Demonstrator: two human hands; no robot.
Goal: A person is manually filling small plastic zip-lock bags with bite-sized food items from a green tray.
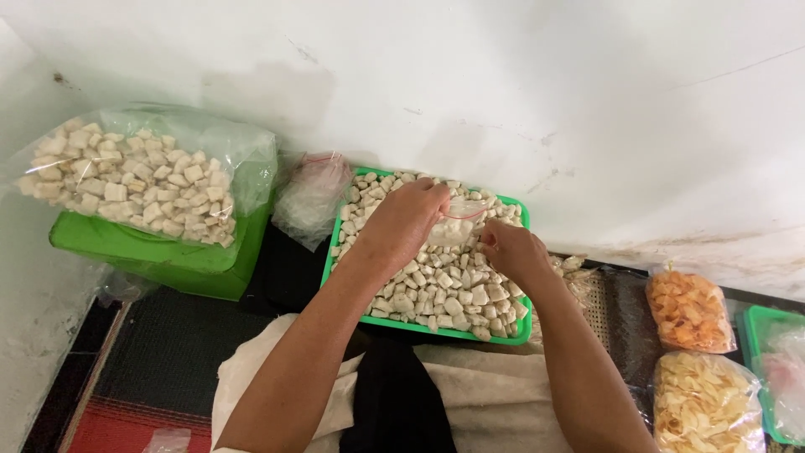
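Pouch of clear plastic point(459, 220), small and partly filled with pale pieces, held over the green tray point(436, 329) by both hands. We see the left hand point(404, 225) with fingers curled together, pinching the pouch's upper edge, and the right hand point(511, 252) pinching its lower corner with closed fingertips. The tray holds pale cube-shaped snacks point(436, 289). A large bag of the same snacks point(134, 180) rests on a green container point(159, 256) at left; bags of orange chips point(689, 310) and yellow chips point(704, 403) lie at right.

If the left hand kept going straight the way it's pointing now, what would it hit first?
The left hand points up and right, toward the small clear plastic bag that both hands hold over the green tray of pale snack pieces. It already touches that bag; beyond lies the right hand, though depth is unclear.
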